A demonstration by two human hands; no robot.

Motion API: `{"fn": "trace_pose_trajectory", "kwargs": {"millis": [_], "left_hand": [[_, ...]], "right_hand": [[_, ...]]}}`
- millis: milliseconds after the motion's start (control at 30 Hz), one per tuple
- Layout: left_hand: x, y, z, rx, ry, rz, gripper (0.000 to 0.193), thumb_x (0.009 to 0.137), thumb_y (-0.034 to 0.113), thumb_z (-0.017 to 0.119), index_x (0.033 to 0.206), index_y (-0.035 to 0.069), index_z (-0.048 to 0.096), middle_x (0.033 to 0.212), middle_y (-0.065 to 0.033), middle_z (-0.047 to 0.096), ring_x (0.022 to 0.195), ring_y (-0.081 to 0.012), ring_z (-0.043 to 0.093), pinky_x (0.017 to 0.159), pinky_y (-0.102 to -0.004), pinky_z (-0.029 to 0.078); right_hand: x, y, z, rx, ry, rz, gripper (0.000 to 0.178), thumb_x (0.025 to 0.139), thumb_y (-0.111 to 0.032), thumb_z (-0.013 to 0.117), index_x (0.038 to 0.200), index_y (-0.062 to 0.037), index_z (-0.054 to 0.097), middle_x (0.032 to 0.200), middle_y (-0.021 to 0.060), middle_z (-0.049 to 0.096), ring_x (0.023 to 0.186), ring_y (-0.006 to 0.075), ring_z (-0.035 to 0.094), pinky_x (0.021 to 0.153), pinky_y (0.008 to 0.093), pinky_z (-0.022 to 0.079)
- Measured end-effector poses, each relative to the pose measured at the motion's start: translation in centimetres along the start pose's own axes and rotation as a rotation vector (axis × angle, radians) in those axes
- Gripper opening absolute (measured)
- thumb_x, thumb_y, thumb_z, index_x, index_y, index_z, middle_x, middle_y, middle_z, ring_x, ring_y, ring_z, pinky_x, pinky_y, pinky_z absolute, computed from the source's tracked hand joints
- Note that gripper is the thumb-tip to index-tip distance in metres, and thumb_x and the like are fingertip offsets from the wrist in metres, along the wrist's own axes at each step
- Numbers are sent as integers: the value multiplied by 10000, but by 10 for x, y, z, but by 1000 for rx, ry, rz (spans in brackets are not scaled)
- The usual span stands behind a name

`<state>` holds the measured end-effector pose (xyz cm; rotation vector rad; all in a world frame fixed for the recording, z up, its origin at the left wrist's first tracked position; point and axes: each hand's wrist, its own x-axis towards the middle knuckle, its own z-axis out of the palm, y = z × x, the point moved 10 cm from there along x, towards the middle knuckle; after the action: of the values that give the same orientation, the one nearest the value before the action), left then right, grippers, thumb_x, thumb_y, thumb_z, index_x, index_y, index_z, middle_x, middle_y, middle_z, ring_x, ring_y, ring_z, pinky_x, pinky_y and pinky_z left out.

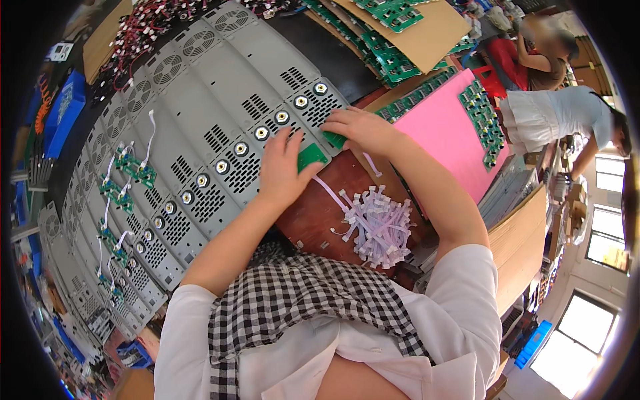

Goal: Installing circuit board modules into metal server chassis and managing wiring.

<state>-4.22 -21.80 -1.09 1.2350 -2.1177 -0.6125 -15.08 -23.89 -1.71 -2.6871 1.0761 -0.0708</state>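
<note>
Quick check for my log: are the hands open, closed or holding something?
Left hand: holding a green board.
Right hand: holding another green board.

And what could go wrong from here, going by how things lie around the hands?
The white cable by the left hand and its green circuit board runs toward a tangled cable heap, so it might snag if the board is lifted.

The wired circuit boards lying across the grey metal panels look unfastened; they could slide or catch if a panel is moved.
</note>
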Motion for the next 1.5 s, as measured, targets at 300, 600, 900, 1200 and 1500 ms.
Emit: {"fn": "trace_pose_trajectory", "kwargs": {"millis": [300,600,900,1200,1500], "left_hand": [[-88,-156,-175,450,365,-402,408,744,271,611,1069,46,508,1040,-173,507,1008,-322,472,837,-370,387],[-140,-232,-252,641,282,-546,392,759,296,585,1088,95,515,1112,-142,468,1002,-317,484,817,-380,411],[-131,-252,-271,602,298,-430,405,733,185,599,1113,96,494,1195,-158,434,1080,-330,437,874,-386,388],[-93,-243,-250,818,18,-277,543,678,-23,543,1167,202,470,1294,-131,348,1221,-290,307,961,-465,293],[-54,-255,-223,909,-286,-256,407,723,-5,476,1091,168,493,1264,-72,402,1233,-239,304,995,-472,225]], "right_hand": [[-4,47,-3,578,-105,183,541,717,21,568,1230,-56,413,1185,105,493,1068,188,481,890,293,377],[-2,44,5,535,-152,349,558,692,29,581,1215,-93,430,1087,99,548,969,192,527,811,303,423],[12,-1,12,21,-168,210,581,570,25,655,1109,-93,474,1160,116,467,1041,309,479,855,362,417],[-3,-11,-3,-125,-82,260,660,544,2,686,1148,-156,473,1235,121,409,1134,316,402,921,372,376],[-60,-17,-13,-100,379,625,513,630,-88,671,1105,-58,482,1103,172,462,1029,340,441,885,404,374]]}}
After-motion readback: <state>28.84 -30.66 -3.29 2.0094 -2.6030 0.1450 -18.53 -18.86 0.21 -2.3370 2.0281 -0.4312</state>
